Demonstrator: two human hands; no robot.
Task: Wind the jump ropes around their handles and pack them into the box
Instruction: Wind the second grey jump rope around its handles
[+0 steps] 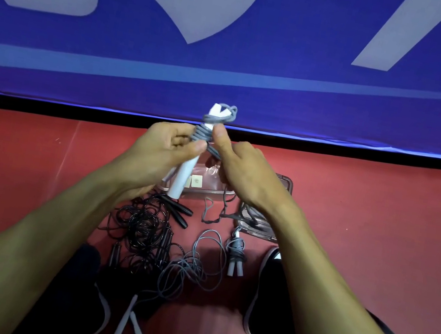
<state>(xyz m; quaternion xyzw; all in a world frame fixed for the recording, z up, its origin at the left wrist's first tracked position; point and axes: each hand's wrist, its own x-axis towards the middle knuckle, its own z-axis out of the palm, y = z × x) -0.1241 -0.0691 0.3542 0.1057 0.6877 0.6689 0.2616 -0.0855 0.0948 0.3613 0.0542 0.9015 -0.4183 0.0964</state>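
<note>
My left hand [163,148] grips a pair of white jump-rope handles [183,178], held up at an angle above the floor. Grey rope [207,132] is coiled round their upper part. My right hand [238,167] pinches that rope beside the coil. Below my hands lies the clear plastic box [286,186], mostly hidden by them. A wound grey rope bundle [236,253] lies on the floor near my right forearm. A loose grey rope [189,270] with white handles [124,323] and a tangle of black ropes [144,227] lie between my feet.
The clear box lid [254,226] lies right of the box with a thin dark cord [212,212] trailing over it. My dark shoes [266,286] flank the ropes on the red floor [380,224]. A blue banner [260,70] stands just beyond the box.
</note>
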